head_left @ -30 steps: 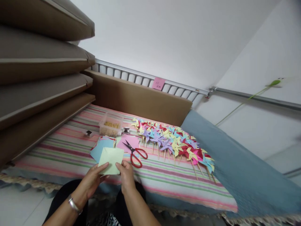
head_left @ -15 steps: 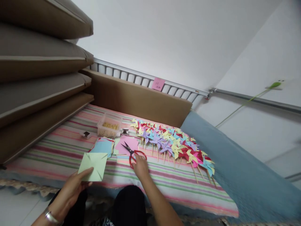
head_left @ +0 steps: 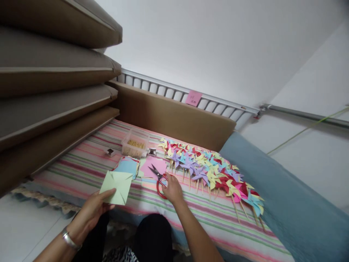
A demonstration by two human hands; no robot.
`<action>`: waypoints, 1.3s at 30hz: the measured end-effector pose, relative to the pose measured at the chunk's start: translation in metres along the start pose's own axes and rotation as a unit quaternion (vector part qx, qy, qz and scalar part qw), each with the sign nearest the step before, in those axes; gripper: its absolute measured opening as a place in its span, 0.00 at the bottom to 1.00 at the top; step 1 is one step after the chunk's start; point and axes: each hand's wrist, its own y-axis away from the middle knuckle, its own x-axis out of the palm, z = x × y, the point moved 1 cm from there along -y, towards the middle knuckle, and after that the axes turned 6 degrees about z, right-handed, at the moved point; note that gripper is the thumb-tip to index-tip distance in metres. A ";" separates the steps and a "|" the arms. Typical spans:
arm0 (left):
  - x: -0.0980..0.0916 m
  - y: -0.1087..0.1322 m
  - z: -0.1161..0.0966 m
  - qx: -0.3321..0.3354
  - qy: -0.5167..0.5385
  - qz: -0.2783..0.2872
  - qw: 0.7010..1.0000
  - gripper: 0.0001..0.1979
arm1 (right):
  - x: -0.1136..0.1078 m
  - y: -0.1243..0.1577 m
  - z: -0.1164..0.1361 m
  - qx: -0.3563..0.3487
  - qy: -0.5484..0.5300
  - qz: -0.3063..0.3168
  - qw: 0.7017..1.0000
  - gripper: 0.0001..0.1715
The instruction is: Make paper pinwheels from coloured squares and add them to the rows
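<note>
My left hand holds a pale green square of paper, thumb on top and fingers beneath. Cuts run in from the square's corners towards its middle. Over the red handles of a pair of scissors is my right hand, its fingers closed on the right-hand loop. The blades are apart and lie over a pink paper stack. Left of that stack, blue paper squares top another pile. Many finished paper pinwheels on sticks lie in rows to the right.
A clear plastic box of thin golden sticks stands behind the paper. Thick brown cushions are stacked at the left. A brown board leans along the railing, which bears a pink note. The striped cloth covers the bed.
The view has swung a little to the left. My right hand has closed further round the scissors' handle, and the scissors have turned slightly. My left hand keeps the green paper square.
</note>
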 end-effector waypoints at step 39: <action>0.048 0.092 -0.014 0.057 -0.053 0.106 0.991 0.14 | -0.043 0.208 0.127 0.078 -0.340 0.234 0.907 0.32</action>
